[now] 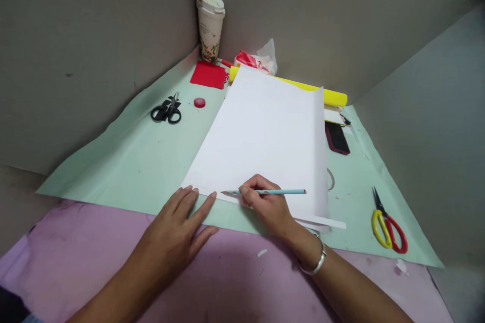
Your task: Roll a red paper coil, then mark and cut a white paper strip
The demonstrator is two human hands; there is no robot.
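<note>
The paper (269,131) lies under the right grip (270,208), which pinches a pencil (284,192); the left grip (180,226) (loosely spread) rests at the paper's near-left corner.

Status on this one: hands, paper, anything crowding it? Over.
Right hand gripping blue pencil. Left hand open, fingertips at near edge of white sheet. Sheet's right side slightly curled; phone just beyond.

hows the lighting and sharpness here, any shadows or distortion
Head view: dim, soft light, with the white paper brightest; a dark patch in the top right corner; soft shadow on the pink cover beside the right forearm; light-blue pencil without obvious motion blur; edges probably stretched by a wide lens.
</note>
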